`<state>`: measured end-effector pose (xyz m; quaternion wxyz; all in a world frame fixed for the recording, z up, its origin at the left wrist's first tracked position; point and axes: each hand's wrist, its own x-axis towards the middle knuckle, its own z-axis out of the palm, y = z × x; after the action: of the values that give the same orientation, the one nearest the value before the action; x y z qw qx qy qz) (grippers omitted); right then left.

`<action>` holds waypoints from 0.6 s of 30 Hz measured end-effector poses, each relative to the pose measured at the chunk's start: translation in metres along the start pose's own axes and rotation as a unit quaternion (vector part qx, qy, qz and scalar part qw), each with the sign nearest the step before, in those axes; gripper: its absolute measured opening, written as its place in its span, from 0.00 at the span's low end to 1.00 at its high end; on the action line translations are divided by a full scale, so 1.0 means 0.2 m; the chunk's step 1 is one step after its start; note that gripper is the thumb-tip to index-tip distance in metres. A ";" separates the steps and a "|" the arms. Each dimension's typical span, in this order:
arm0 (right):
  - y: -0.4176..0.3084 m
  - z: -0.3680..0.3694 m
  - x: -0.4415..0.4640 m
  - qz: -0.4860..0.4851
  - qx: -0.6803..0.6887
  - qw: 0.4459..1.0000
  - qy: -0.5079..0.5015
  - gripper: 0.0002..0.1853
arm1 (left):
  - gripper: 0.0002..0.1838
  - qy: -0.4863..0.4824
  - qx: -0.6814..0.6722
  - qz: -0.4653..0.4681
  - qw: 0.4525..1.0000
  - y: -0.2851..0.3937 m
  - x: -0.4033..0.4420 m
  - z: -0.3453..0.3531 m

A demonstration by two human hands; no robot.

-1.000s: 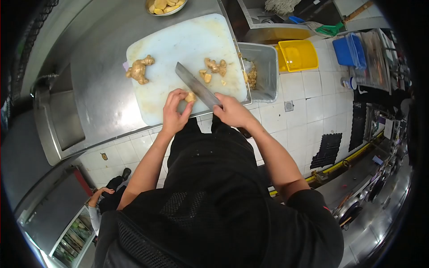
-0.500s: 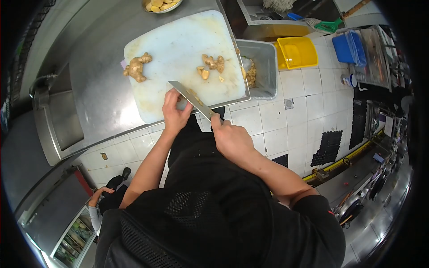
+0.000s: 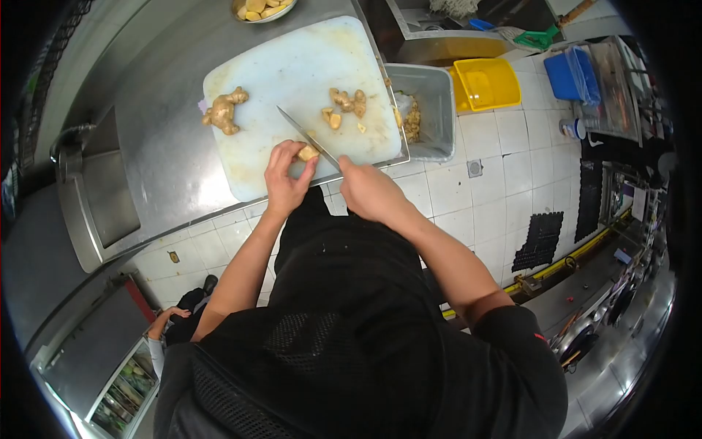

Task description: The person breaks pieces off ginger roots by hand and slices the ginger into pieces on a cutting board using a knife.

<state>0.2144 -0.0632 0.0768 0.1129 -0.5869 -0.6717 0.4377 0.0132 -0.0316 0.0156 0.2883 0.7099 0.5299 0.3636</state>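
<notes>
Near the front edge of the white cutting board [image 3: 270, 88], my left hand [image 3: 287, 179] pinches a piece of peeled ginger [image 3: 307, 153] between thumb and fingers. My right hand [image 3: 369, 190] is wrapped round the handle of a knife [image 3: 303, 134], whose blade points up and left across the board, just right of the ginger piece. An unpeeled ginger root [image 3: 226, 110] lies at the board's left side. Another knobbly root [image 3: 349, 102] sits at the right, with small cut pieces [image 3: 332, 118] beside it.
A metal bowl of peeled ginger [image 3: 263, 14] stands behind the board. Right of the steel counter [image 3: 168, 146] are a grey bin [image 3: 436, 110] with scraps and a yellow tub [image 3: 488, 85]. A sink [image 3: 107, 183] is at the left. Another person's arm [image 3: 170, 317] shows at lower left.
The knife first swung down over the ginger piece in my left hand, and now its blade is tilted on edge to the right of it. My right hand has moved slightly up and left.
</notes>
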 end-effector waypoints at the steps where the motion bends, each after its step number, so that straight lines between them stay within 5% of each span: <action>1: 0.03 0.03 0.06 -0.008 0.015 1.000 0.005 0.11 | 0.17 -0.001 0.001 0.008 1.000 0.00 0.00 0.00; 5: 0.05 0.03 0.16 -0.042 0.069 0.996 0.027 0.11 | 0.18 -0.015 0.002 0.017 1.000 0.00 0.01 -0.01; 10: -0.07 -0.01 -0.09 -0.012 -0.063 0.998 0.023 0.12 | 0.18 -0.009 -0.005 0.007 1.000 -0.02 0.00 0.00; 18: -0.07 0.05 -0.10 0.012 -0.091 0.996 0.016 0.13 | 0.18 -0.001 -0.016 0.008 1.000 -0.02 0.00 0.01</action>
<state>0.2043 -0.0844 0.0892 0.0642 -0.6098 -0.6994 0.3672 0.0117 -0.0307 0.0108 0.2977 0.7097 0.5178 0.3736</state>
